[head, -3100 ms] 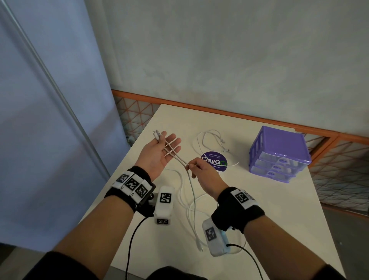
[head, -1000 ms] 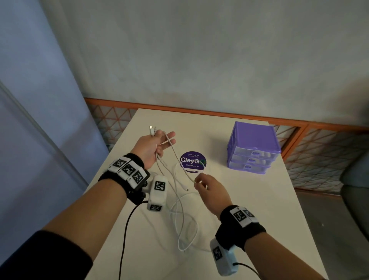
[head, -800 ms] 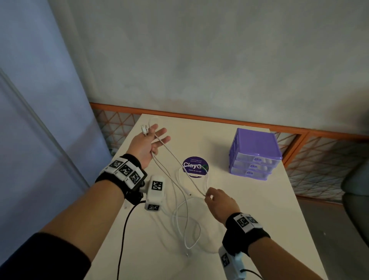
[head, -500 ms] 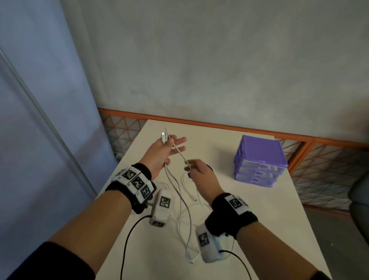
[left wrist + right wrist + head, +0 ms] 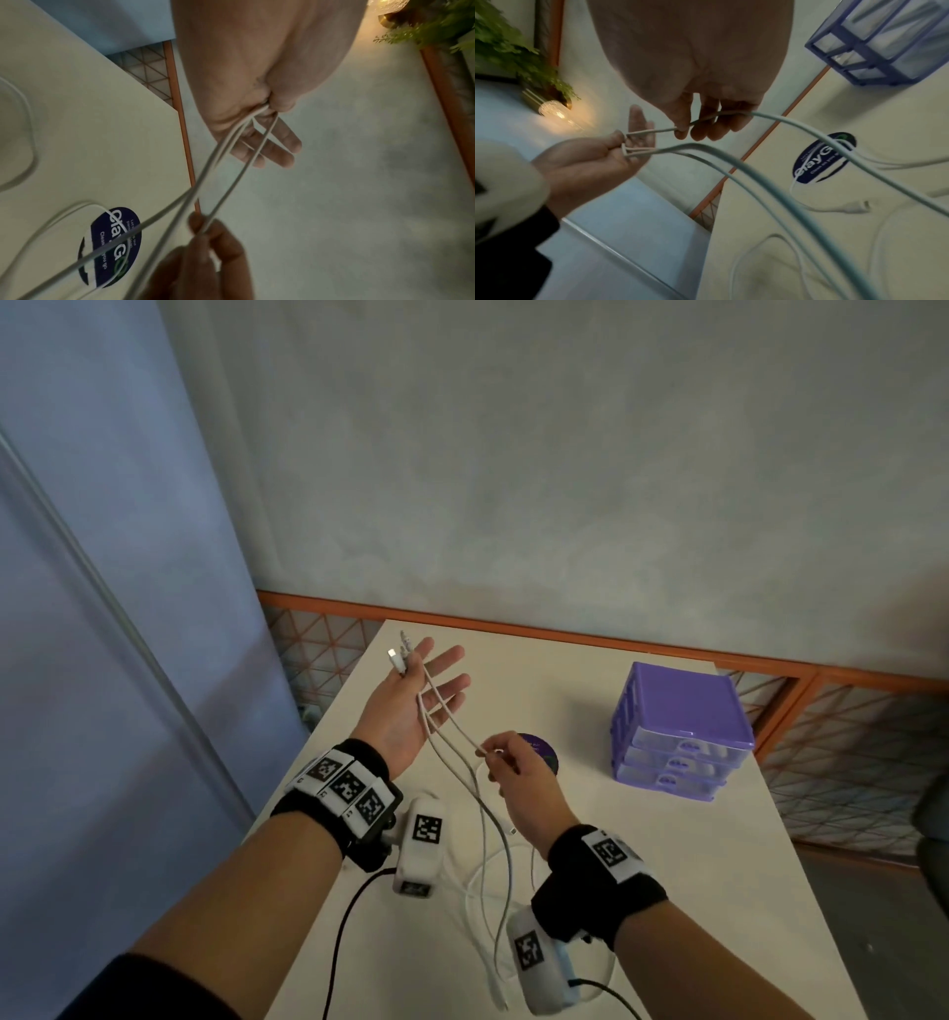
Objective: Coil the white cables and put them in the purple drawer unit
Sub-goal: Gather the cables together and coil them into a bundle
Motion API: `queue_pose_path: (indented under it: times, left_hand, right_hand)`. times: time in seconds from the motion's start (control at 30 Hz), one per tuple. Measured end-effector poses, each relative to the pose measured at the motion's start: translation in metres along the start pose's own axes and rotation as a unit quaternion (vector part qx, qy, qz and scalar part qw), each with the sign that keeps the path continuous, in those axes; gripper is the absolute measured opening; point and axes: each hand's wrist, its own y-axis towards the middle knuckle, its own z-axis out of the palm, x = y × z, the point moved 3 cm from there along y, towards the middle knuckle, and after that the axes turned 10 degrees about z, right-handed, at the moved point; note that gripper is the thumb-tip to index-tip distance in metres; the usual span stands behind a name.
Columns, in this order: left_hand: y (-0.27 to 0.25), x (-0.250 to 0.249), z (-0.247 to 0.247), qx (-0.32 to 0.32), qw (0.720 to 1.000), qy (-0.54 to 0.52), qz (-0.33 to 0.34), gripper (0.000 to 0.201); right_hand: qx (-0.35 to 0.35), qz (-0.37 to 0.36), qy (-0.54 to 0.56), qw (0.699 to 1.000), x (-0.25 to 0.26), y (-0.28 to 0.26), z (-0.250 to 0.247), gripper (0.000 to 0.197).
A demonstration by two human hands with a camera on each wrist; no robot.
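Note:
My left hand (image 5: 416,680) is held palm up above the white table (image 5: 642,891), fingers spread. Its thumb pinches the ends of the white cables (image 5: 482,814) against the palm, and the plugs stick out past it. Several strands run down over the palm to the table. My right hand (image 5: 493,755) pinches one strand between thumb and forefinger just below the left palm, as the right wrist view shows (image 5: 682,130). The purple drawer unit (image 5: 678,731) stands at the back right with all three drawers closed.
A round dark sticker (image 5: 542,749) lies on the table, partly behind my right hand. Loose cable loops (image 5: 477,891) and a plug (image 5: 854,209) lie on the tabletop. An orange mesh railing (image 5: 821,711) runs behind and right of the table. A blue partition (image 5: 128,608) stands to the left.
My right hand, which had drawn a strand down toward the near table edge, has come back up to just below the left palm. The left hand keeps its pinch on the cable ends.

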Motion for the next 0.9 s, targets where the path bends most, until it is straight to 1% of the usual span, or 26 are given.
queue_pose_path:
  times: [0.07,0.17,0.27,0.4,0.5,0.57,0.63,0.67,0.7,0.73,0.77,0.83,0.9]
  left_hand:
    - [0.003,-0.004,0.001,-0.013,1.0,-0.023,0.009,0.04]
    - [0.006,-0.004,0.002,-0.018,0.999,-0.03,0.014,0.037]
    - [0.009,0.001,-0.001,-0.023,0.999,-0.018,0.016,0.032]
    - [0.014,0.004,-0.004,-0.025,0.999,0.024,0.022,0.035]
    - [0.016,0.0,-0.004,-0.028,0.999,0.021,0.02,0.03]
    - [0.016,-0.002,-0.002,-0.028,0.999,0.003,0.02,0.027]
    - [0.015,-0.003,0.001,-0.03,0.999,-0.013,0.02,0.026]
    - [0.014,-0.004,0.003,-0.033,0.999,-0.017,0.02,0.027]
    - [0.014,-0.006,0.005,-0.039,0.999,-0.02,0.02,0.028]
    - [0.013,-0.008,0.006,-0.047,0.998,-0.022,0.021,0.03]
    - [0.014,-0.01,0.006,-0.056,0.998,-0.023,0.024,0.033]
    - [0.014,-0.017,0.006,-0.071,0.997,-0.018,0.037,0.036]
    - [0.015,-0.024,0.005,-0.083,0.995,-0.018,0.054,0.038]
  right_hand:
    - [0.004,0.012,-0.023,1.0,-0.01,0.002,0.0,0.02]
    - [0.01,0.013,-0.042,0.999,-0.019,0.002,0.001,0.017]
    - [0.003,0.015,-0.056,0.998,-0.022,0.003,0.003,0.018]
    - [-0.005,0.008,-0.042,0.999,-0.02,0.004,0.002,0.011]
    - [-0.019,0.02,-0.036,0.999,-0.018,0.007,0.003,0.009]
    - [0.006,0.042,0.025,0.999,-0.011,0.005,0.007,0.007]
    - [0.074,0.056,0.142,0.985,0.002,-0.001,0.013,0.007]
    - [0.104,0.055,0.183,0.976,0.008,-0.004,0.016,0.013]
    - [0.125,0.049,0.193,0.972,0.013,-0.007,0.019,0.019]
    - [0.134,0.039,0.176,0.974,0.018,-0.009,0.021,0.023]
    - [0.131,0.029,0.142,0.981,0.02,-0.01,0.022,0.023]
    - [0.101,0.008,0.051,0.994,0.022,-0.01,0.018,0.02]
    - [0.061,0.005,-0.013,0.998,0.02,-0.008,0.007,0.037]
